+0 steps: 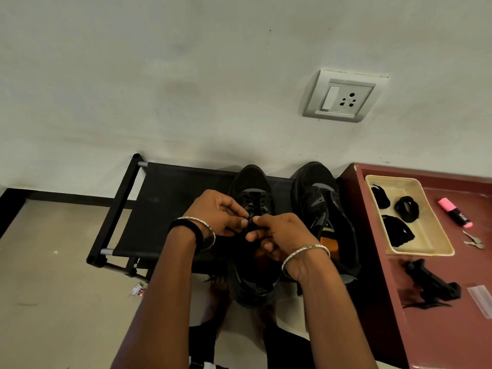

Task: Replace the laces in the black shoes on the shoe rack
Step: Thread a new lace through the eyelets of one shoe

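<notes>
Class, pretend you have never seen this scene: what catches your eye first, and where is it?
Mid-frame, the left hand and right hand pinch a black lace over one black shoe on the shoe rack. Right of it, a pale tray of black bundles sits on a maroon top beside a pink highlighter. A wall socket stands out above.

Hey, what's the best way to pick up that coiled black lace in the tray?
Pinch the coiled lace across one side of its loop, coming straight down with the hand: it lies flat in the tray, whose raised rim would likely block a sideways reach.
</notes>
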